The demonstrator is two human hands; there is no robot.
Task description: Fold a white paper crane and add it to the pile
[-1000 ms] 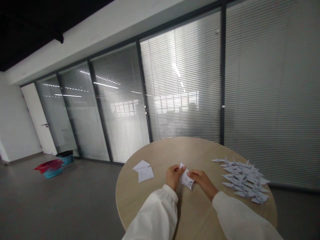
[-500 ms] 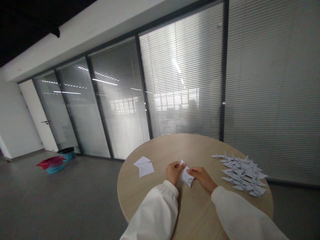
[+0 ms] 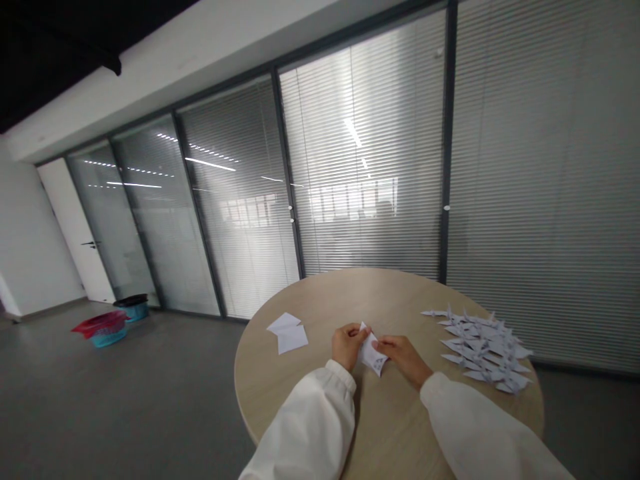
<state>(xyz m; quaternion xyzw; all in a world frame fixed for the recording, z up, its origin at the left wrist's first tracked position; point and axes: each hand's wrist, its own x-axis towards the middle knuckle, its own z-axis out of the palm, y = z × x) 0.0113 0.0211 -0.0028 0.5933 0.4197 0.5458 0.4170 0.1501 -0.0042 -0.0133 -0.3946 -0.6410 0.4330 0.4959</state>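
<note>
A small folded white paper piece (image 3: pixel 371 353) with printed marks rests on the round wooden table (image 3: pixel 380 293) between my hands. My left hand (image 3: pixel 346 345) pinches its left side and my right hand (image 3: pixel 403 358) pinches its right edge. Both arms wear white sleeves. To the right lies a pile of several folded paper cranes (image 3: pixel 484 348). Two flat white paper sheets (image 3: pixel 288 333) lie to the left of my left hand.
A glass wall with closed blinds (image 3: pixel 370 160) runs behind the table. On the grey floor at far left stand a red and blue basket (image 3: pixel 103 328) and a dark bin (image 3: pixel 131 307). A white door (image 3: pixel 75 233) is at far left.
The view rose and drifted slightly, so the table sits a little lower and smaller. My hands stay on the paper piece with small finger shifts.
</note>
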